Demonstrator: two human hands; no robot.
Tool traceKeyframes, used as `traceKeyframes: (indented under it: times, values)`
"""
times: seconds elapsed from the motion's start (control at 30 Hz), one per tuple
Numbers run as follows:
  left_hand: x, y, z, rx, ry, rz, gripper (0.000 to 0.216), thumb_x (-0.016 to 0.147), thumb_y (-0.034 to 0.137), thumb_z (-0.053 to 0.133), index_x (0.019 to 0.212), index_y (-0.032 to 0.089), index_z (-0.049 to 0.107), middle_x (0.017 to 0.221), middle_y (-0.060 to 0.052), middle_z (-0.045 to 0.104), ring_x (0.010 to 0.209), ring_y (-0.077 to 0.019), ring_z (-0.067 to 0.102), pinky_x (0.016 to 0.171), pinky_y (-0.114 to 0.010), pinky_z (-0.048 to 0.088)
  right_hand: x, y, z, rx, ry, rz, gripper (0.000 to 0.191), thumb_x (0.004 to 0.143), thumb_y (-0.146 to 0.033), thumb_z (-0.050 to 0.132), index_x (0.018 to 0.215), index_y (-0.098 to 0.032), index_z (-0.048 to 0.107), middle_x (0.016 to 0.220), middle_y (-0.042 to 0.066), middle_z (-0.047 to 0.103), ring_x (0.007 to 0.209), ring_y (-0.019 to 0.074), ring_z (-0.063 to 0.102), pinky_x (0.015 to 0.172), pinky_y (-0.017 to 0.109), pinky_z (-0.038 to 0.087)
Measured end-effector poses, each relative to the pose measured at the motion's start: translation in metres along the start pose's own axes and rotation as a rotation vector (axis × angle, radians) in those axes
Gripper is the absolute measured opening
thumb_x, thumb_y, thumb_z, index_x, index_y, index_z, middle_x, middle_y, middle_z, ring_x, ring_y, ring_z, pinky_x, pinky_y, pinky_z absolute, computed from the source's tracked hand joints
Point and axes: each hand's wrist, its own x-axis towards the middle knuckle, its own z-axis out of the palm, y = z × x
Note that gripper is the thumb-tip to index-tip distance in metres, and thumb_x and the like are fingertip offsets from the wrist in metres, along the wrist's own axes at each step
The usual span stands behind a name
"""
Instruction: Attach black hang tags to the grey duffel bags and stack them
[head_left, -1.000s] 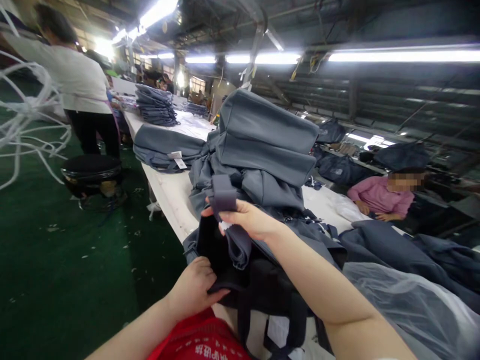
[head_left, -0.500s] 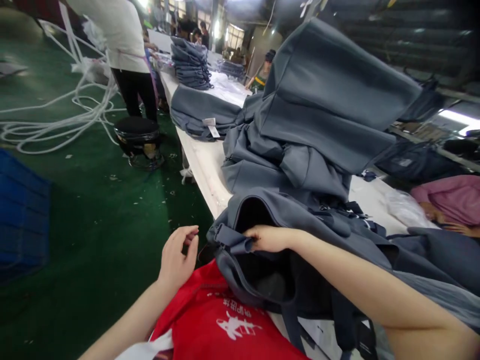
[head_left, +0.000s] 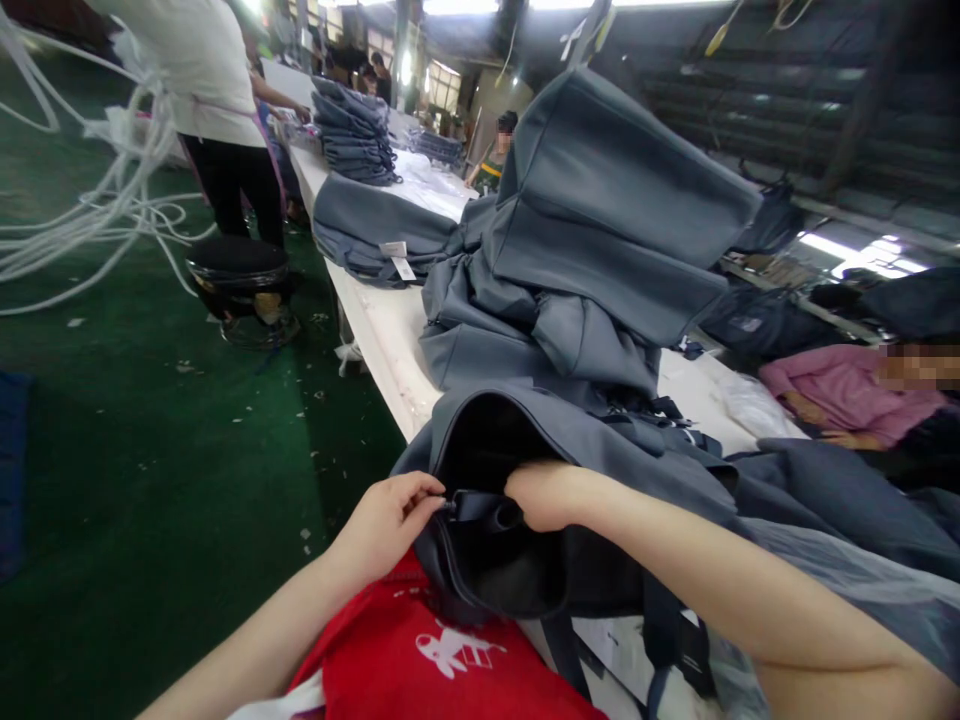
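A dark grey-blue bag (head_left: 637,450) lies at the table's near edge, its zippered mouth gaping toward me. My left hand (head_left: 394,515) pinches the rim of that opening on its left side, where a small metallic piece shows at the fingertips. Reaching into the mouth from the right, my right hand (head_left: 547,495) has its fingers curled around a dark strap (head_left: 480,508). The strap runs across the opening toward my left fingertips. My right fingertips are partly hidden behind the hand and strap.
More grey bags are heaped on the white table (head_left: 390,345), with a folded stack (head_left: 352,130) farther back. A black stool (head_left: 240,270) stands left of the table near coiled white tubing (head_left: 135,190). A person in pink (head_left: 847,390) sits at right; others work behind.
My left hand has moved right from free air to the bag's rim and closed there. My right hand has shifted slightly deeper, drawing the strap inside the opening. The view has turned slightly right.
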Motion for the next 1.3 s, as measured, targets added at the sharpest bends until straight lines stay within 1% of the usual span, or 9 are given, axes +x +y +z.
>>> traceKeyframes:
  times: [0.13, 0.23, 0.37, 0.5, 0.63, 0.9, 0.97, 1.13, 1.3]
  values:
    - [-0.002, 0.009, 0.005, 0.027, 0.096, -0.022, 0.019, 0.088, 0.038, 0.050, 0.086, 0.021, 0.056, 0.056, 0.004, 0.058, 0.052, -0.0132, 0.053, 0.054, -0.025, 0.039, -0.021, -0.026, 0.000, 0.060, 0.456, -0.137, 0.050, 0.073, -0.005, 0.059, 0.123, -0.008, 0.059, 0.116, 0.019, 0.065, 0.107, 0.0266, 0.062, 0.092, 0.035, 0.047]
    - [-0.002, 0.012, 0.007, -0.239, 0.091, -0.174, 0.025, 0.086, 0.046, 0.052, 0.089, 0.022, 0.046, 0.050, 0.007, 0.055, 0.040, -0.0111, 0.046, 0.041, -0.021, 0.034, -0.017, -0.047, -0.004, 0.187, 0.649, -0.289, 0.040, 0.085, -0.021, 0.056, 0.124, -0.011, 0.057, 0.116, 0.013, 0.065, 0.107, 0.0232, 0.060, 0.093, 0.033, 0.045]
    - [-0.003, 0.001, -0.002, -0.449, 0.168, -0.228, 0.035, 0.087, 0.056, 0.047, 0.091, 0.021, 0.045, 0.054, 0.006, 0.055, 0.039, -0.0109, 0.045, 0.038, -0.021, 0.034, 0.009, -0.060, 0.000, 0.160, 0.572, -0.261, 0.033, 0.097, -0.036, 0.043, 0.091, -0.012, 0.065, 0.089, 0.012, 0.068, 0.083, 0.0223, 0.064, 0.074, 0.032, 0.047]
    - [-0.008, -0.030, -0.009, -0.128, 0.367, -0.155, 0.035, 0.091, 0.050, 0.040, 0.093, 0.020, 0.055, 0.073, -0.001, 0.060, 0.062, -0.0146, 0.056, 0.056, -0.027, 0.046, 0.027, -0.052, 0.006, 0.229, 0.545, -0.264, 0.037, 0.101, -0.031, 0.034, 0.092, -0.013, 0.064, 0.091, 0.011, 0.068, 0.082, 0.0199, 0.064, 0.072, 0.030, 0.043]
    - [-0.012, -0.048, -0.002, 0.075, 0.244, -0.120, 0.029, 0.087, 0.045, 0.051, 0.092, 0.018, 0.061, 0.075, -0.002, 0.060, 0.066, -0.0163, 0.055, 0.062, -0.029, 0.046, 0.034, -0.045, 0.001, 0.283, 0.478, -0.360, 0.036, 0.101, -0.033, 0.037, 0.095, -0.013, 0.066, 0.098, 0.011, 0.069, 0.089, 0.0204, 0.064, 0.074, 0.029, 0.042]
    - [-0.001, -0.043, -0.002, -0.163, 0.147, -0.237, 0.037, 0.080, 0.053, 0.059, 0.081, 0.016, 0.064, 0.065, -0.002, 0.062, 0.057, -0.0150, 0.054, 0.054, -0.026, 0.041, 0.038, -0.045, -0.006, 0.344, 0.428, -0.313, 0.042, 0.100, -0.038, 0.037, 0.087, -0.013, 0.069, 0.091, 0.011, 0.071, 0.081, 0.0185, 0.064, 0.068, 0.027, 0.039]
    - [-0.003, -0.039, 0.000, -0.081, 0.194, -0.176, 0.033, 0.082, 0.049, 0.059, 0.077, 0.017, 0.064, 0.064, -0.001, 0.060, 0.056, -0.0142, 0.053, 0.053, -0.026, 0.040, 0.038, -0.046, -0.006, 0.336, 0.420, -0.293, 0.043, 0.100, -0.038, 0.036, 0.087, -0.013, 0.069, 0.090, 0.010, 0.072, 0.080, 0.0180, 0.064, 0.067, 0.027, 0.039]
    - [-0.016, -0.032, 0.013, 0.354, 0.407, 0.236, 0.021, 0.089, 0.029, 0.051, 0.074, 0.019, 0.063, 0.060, 0.001, 0.052, 0.054, -0.0130, 0.048, 0.056, -0.027, 0.038, 0.039, -0.054, -0.008, 0.251, 0.334, -0.241, 0.046, 0.099, -0.039, 0.033, 0.090, -0.014, 0.071, 0.091, 0.012, 0.073, 0.079, 0.0198, 0.066, 0.064, 0.027, 0.041]
    - [-0.020, -0.038, 0.010, 0.369, 0.342, 0.307, 0.015, 0.090, 0.028, 0.053, 0.085, 0.021, 0.065, 0.068, 0.001, 0.060, 0.059, -0.0138, 0.055, 0.056, -0.026, 0.044, 0.014, -0.051, -0.015, 0.309, 0.137, -0.176, 0.043, 0.096, -0.042, 0.039, 0.107, -0.016, 0.070, 0.101, 0.014, 0.072, 0.085, 0.0258, 0.069, 0.064, 0.030, 0.046]
